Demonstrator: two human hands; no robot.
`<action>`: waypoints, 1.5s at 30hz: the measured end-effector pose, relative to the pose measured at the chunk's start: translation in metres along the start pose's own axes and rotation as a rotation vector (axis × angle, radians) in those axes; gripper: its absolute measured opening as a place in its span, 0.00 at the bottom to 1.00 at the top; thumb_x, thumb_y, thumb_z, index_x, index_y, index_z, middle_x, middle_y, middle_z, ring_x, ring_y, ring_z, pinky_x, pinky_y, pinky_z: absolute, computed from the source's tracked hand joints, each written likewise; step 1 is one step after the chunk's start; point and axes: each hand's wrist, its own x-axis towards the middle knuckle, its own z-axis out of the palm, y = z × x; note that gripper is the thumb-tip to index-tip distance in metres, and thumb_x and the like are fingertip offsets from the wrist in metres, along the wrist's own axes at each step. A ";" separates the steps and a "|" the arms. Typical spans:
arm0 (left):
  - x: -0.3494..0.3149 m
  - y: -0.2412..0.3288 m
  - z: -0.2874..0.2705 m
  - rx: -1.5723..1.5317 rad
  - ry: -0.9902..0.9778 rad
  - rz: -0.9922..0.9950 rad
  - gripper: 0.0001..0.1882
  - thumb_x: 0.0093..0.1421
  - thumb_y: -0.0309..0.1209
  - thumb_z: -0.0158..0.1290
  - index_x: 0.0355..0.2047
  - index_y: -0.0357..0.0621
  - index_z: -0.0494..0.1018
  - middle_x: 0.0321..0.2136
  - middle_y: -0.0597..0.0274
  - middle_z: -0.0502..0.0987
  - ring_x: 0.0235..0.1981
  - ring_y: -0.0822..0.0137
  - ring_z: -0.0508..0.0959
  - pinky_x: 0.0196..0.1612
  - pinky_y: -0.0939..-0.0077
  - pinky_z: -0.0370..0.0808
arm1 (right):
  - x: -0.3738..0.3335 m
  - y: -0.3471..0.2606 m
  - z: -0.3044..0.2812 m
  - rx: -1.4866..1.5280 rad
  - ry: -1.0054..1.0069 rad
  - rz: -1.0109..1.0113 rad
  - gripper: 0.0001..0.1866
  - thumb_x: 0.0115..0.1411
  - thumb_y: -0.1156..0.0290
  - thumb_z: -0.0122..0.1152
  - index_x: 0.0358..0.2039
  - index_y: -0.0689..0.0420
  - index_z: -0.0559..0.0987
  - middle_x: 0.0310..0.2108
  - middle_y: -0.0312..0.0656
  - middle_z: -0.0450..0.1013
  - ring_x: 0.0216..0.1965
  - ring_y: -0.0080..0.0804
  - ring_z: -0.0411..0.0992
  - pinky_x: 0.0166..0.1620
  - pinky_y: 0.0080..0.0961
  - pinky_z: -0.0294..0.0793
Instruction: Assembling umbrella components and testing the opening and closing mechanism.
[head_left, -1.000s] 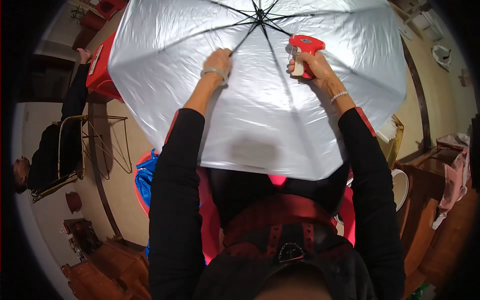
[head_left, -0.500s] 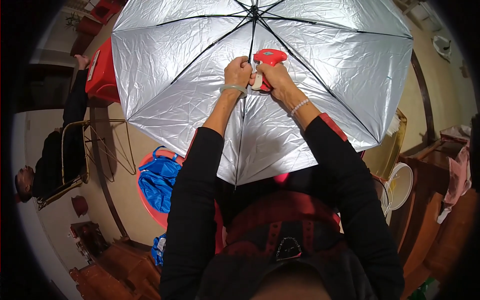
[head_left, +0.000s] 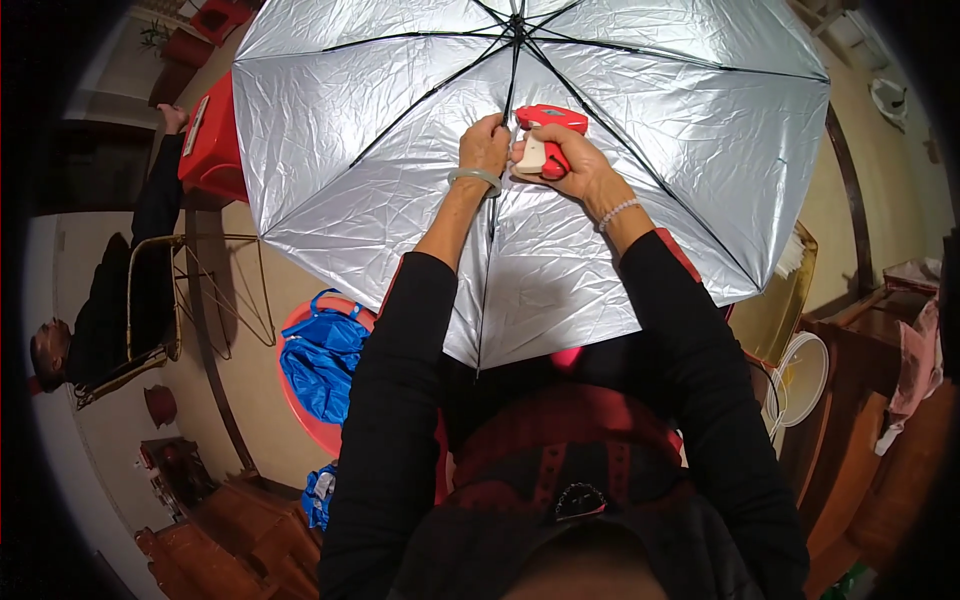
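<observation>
An opened umbrella (head_left: 570, 240) with a silvery underside and black ribs spreads out before me. My left hand (head_left: 483, 147) is closed around one of its black ribs (head_left: 513, 78), partway between the hub and the near edge. Just to the right, my right hand (head_left: 582, 172) grips a red tagging gun (head_left: 553, 118) with a white trigger. The gun's front end points left, close to the rib and my left fingertips. Whatever small part lies between gun and rib is too small to make out.
A red stool (head_left: 212, 140) stands beyond the umbrella's left edge. Below it is a pink-red basin (head_left: 290, 380) holding blue fabric (head_left: 322, 365). At the far left a person (head_left: 105, 310) sits by a metal-framed chair (head_left: 180, 300). A white bucket (head_left: 803, 378) stands at right.
My right hand has turned the tagging gun, bringing its body more level and its trigger forward. The umbrella and both hands have shifted slightly right. My left hand keeps its hold.
</observation>
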 end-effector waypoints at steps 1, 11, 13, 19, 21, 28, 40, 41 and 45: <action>-0.001 0.006 0.000 -0.053 -0.026 -0.017 0.17 0.53 0.31 0.46 0.41 0.35 0.72 0.24 0.51 0.76 0.23 0.65 0.77 0.26 0.75 0.72 | 0.000 -0.003 -0.005 -0.007 -0.019 0.027 0.14 0.53 0.73 0.51 0.40 0.61 0.67 0.30 0.53 0.73 0.31 0.46 0.74 0.37 0.48 0.75; 0.006 -0.021 0.010 0.091 0.097 0.176 0.18 0.53 0.32 0.43 0.40 0.34 0.71 0.23 0.50 0.76 0.21 0.64 0.75 0.26 0.74 0.72 | -0.005 -0.006 0.000 0.002 -0.049 0.028 0.12 0.52 0.72 0.52 0.38 0.62 0.68 0.30 0.52 0.73 0.33 0.46 0.74 0.41 0.46 0.74; 0.006 -0.019 0.010 0.084 0.087 0.176 0.17 0.53 0.32 0.44 0.40 0.34 0.71 0.24 0.50 0.76 0.22 0.64 0.75 0.26 0.74 0.72 | -0.005 -0.006 -0.002 -0.001 -0.049 0.033 0.12 0.52 0.72 0.52 0.37 0.63 0.69 0.31 0.51 0.73 0.32 0.46 0.74 0.40 0.46 0.74; 0.004 -0.013 0.004 0.028 -0.059 0.012 0.18 0.53 0.32 0.44 0.41 0.34 0.71 0.25 0.49 0.76 0.24 0.64 0.76 0.28 0.75 0.72 | -0.004 -0.008 0.001 -0.050 -0.013 0.034 0.12 0.52 0.73 0.52 0.37 0.63 0.69 0.30 0.51 0.73 0.31 0.45 0.74 0.40 0.47 0.75; 0.004 -0.010 0.003 0.039 -0.075 0.004 0.17 0.53 0.32 0.45 0.41 0.34 0.71 0.25 0.49 0.76 0.23 0.64 0.76 0.28 0.75 0.72 | -0.001 -0.009 -0.001 -0.042 -0.031 0.063 0.12 0.52 0.73 0.52 0.37 0.63 0.69 0.30 0.51 0.73 0.31 0.45 0.74 0.40 0.47 0.75; -0.001 -0.001 -0.002 -0.024 -0.069 -0.024 0.16 0.51 0.30 0.42 0.37 0.34 0.73 0.20 0.45 0.75 0.21 0.56 0.77 0.28 0.67 0.72 | 0.008 -0.012 0.007 -0.216 -0.061 0.073 0.03 0.52 0.76 0.51 0.28 0.60 0.70 0.20 0.41 0.70 0.20 0.32 0.71 0.26 0.34 0.74; 0.007 -0.018 0.005 0.078 0.022 0.129 0.15 0.51 0.30 0.42 0.34 0.36 0.73 0.18 0.48 0.74 0.18 0.60 0.77 0.26 0.69 0.73 | -0.021 -0.027 0.005 -0.305 0.023 0.035 0.10 0.55 0.72 0.52 0.36 0.63 0.69 0.28 0.47 0.73 0.28 0.38 0.75 0.35 0.43 0.77; 0.007 -0.019 0.002 0.044 -0.049 0.080 0.14 0.50 0.30 0.42 0.33 0.36 0.73 0.19 0.48 0.74 0.19 0.58 0.77 0.26 0.68 0.73 | -0.026 -0.032 0.006 -0.317 -0.002 0.012 0.10 0.55 0.72 0.52 0.36 0.63 0.69 0.28 0.47 0.73 0.28 0.38 0.75 0.34 0.42 0.78; 0.022 -0.010 -0.044 0.188 -0.287 0.047 0.10 0.51 0.29 0.43 0.31 0.39 0.72 0.19 0.50 0.74 0.24 0.56 0.77 0.30 0.66 0.72 | -0.041 -0.060 0.013 -0.487 0.098 -0.132 0.13 0.53 0.74 0.50 0.39 0.65 0.66 0.28 0.47 0.71 0.28 0.37 0.75 0.31 0.36 0.79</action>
